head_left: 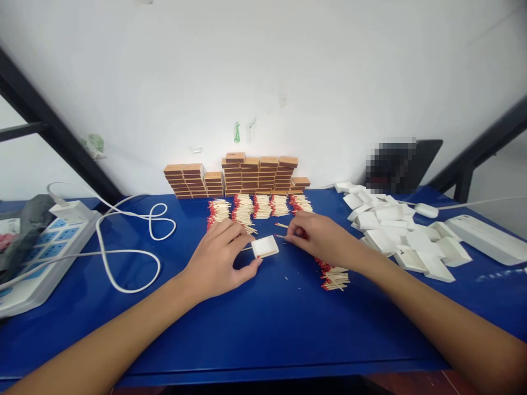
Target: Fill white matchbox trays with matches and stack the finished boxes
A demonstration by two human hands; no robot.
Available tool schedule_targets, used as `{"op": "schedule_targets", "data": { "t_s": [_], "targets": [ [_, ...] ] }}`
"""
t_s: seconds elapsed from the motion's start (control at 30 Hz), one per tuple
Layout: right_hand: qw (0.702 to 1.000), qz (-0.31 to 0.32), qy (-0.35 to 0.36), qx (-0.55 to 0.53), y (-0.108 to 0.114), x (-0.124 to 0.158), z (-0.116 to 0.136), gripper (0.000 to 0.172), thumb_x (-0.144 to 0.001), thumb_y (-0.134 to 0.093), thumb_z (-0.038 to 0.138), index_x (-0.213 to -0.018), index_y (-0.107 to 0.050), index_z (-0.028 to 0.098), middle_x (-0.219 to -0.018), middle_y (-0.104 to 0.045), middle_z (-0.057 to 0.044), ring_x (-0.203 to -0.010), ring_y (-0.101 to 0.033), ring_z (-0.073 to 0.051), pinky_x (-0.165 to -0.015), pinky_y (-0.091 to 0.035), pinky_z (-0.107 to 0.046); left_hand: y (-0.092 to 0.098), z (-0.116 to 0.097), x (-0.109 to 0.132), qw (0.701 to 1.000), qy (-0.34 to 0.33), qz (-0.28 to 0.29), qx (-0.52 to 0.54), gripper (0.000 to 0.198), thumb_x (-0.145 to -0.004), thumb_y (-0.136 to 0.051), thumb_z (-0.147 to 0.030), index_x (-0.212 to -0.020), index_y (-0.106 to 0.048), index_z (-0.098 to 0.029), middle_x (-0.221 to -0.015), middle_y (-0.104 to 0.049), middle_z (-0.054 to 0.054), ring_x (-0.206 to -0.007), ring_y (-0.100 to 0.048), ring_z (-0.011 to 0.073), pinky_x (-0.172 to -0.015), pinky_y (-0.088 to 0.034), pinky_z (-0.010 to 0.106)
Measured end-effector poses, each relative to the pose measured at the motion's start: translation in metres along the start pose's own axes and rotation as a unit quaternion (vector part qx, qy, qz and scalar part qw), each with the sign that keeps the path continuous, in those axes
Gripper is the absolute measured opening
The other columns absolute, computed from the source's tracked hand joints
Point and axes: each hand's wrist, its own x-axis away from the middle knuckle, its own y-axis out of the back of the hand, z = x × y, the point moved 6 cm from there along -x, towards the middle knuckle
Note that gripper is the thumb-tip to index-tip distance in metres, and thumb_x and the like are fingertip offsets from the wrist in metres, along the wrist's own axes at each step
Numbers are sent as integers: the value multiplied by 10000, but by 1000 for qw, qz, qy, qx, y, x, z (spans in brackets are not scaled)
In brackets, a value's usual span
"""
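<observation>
On the desk [242,334]: a small white tray [265,246], set at a slight slant, with one red-headed match [268,254] along its near edge; whether that match lies inside or against the outer wall cannot be told.

Matchboxes [259,175]: orange-topped with dark sides, stacked in columns of uneven height against the wall [263,77], beyond the white tray; their contents are hidden.

Loose white trays [424,241]: a jumbled heap well to the right of the white tray, some open side up, others tipped or overturned.

Match heaps [262,207]: five in a row between the white tray and the matchboxes, red heads mostly to the left; a sixth heap [335,278] sits nearer and to the right of the white tray.

Left hand [220,255]: reaching in from the left, palm down, thumb and forefinger clamped about the white tray's left end, the other fingers curled.

Right hand [317,236]: just right of the white tray, knuckles up, thumb and forefinger pinched together on a thin matchstick [280,236] pointing toward it; a second matchstick [281,225] shows just beyond, and whether it is held cannot be told.
</observation>
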Motion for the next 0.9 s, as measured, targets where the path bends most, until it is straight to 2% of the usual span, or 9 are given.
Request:
{"op": "schedule_targets", "data": {
  "t_s": [0.1,0.33,0.43,0.67,0.9],
  "targets": [
    [998,-53,-31,30,0,-10,-8,146,-1001,-689,238,-859,-683,202,-902,-690,-64,-835,-618,-217,-740,-432,-339,-2,-3,1,1000,-3,1,8,202,-979,-732,-323,-1109,-728,-169,-1007,-728,93,-973,-665,257,-894,-575,446],
    [994,-86,-13,65,-4,-16,-13,114,-970,-701,200,-860,-677,213,-856,-679,-52,-864,-615,-229,-771,-438,-341,-5,-8,2,1000,0,18,21,183,-987,-714,-326,-1098,-732,-181,-1019,-729,87,-965,-656,256,-891,-567,447],
    [994,-83,1,65,-3,-16,-14,91,-986,-675,218,-897,-687,202,-878,-680,-63,-878,-616,-233,-795,-453,-351,-5,-8,2,1000,0,21,21,183,-986,-709,-324,-1098,-733,-182,-1022,-732,89,-970,-659,258,-899,-569,455],
    [996,-64,24,63,-7,-15,-17,149,-1034,-611,243,-914,-682,193,-939,-684,-95,-904,-625,-244,-799,-475,-360,-6,-7,2,1000,-1,21,20,193,-988,-713,-326,-1111,-732,-178,-1024,-732,87,-972,-652,256,-903,-567,451],
    [995,-44,49,70,-9,-9,-12,200,-1085,-546,243,-925,-654,190,-1020,-699,-132,-976,-642,-272,-863,-504,-393,-8,-6,3,999,4,32,21,199,-991,-712,-322,-1108,-738,-164,-1033,-726,91,-982,-654,266,-903,-560,460]
  ]
}}
